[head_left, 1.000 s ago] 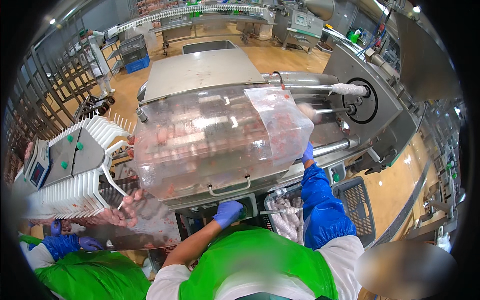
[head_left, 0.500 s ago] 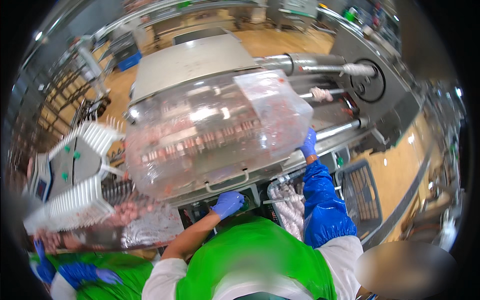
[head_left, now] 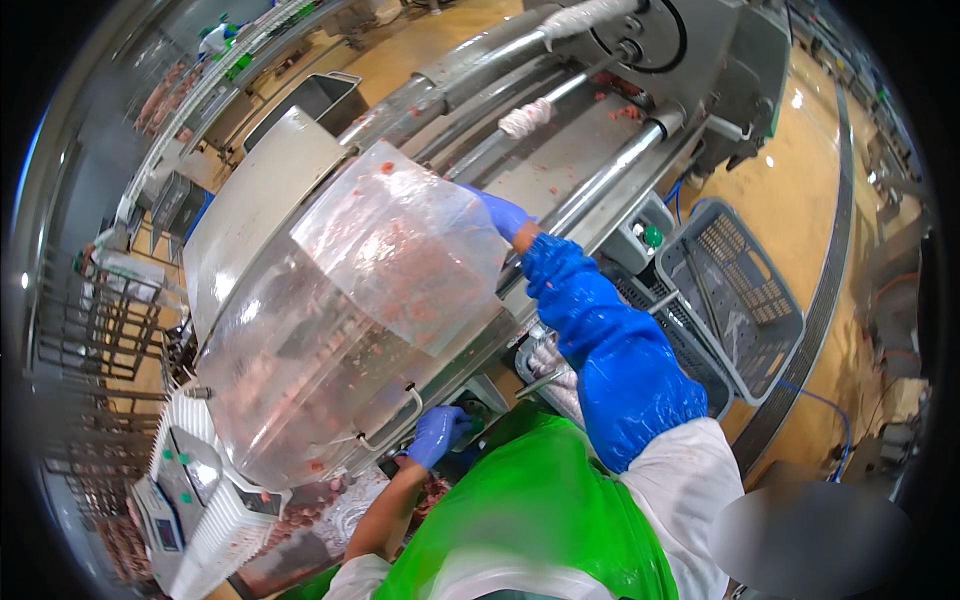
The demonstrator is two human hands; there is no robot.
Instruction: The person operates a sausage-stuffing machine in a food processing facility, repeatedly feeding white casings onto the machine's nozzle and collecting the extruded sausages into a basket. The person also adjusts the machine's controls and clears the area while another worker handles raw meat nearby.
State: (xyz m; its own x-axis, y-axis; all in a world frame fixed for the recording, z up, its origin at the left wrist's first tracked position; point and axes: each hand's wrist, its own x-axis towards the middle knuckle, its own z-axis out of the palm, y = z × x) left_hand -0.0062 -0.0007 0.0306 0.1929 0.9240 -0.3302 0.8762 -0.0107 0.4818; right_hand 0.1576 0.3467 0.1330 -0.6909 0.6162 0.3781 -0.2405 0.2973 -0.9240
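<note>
My left hand (head_left: 438, 436), in a purple glove, is at a small control box (head_left: 487, 400) below the machine's front. Its fingers are curled, and what lies in them is hidden. Just above it is the bent white handle (head_left: 398, 425) of the clear, domed machine cover (head_left: 270, 370), with pinkish meat bits showing through. My right hand (head_left: 503, 217), also purple-gloved, reaches over the machine bed with fingers stretched out. Those fingertips are partly hidden at the edge of a translucent plastic sheet (head_left: 400, 240), meat-flecked and draped over the cover.
Metal tubes (head_left: 610, 180) run along the bed, one carrying bunched white casing (head_left: 525, 118). Grey crates (head_left: 735, 290) stand at the right. A tray of whitish casings (head_left: 552, 365) sits below my right arm. White-slatted equipment (head_left: 215, 500) stands at lower left, and a grey bin (head_left: 305, 105) stands behind.
My view has turned, so the machine appears tilted and the bed and crates show more fully. My right hand now reaches further over the bed; my left stays by the control box.
</note>
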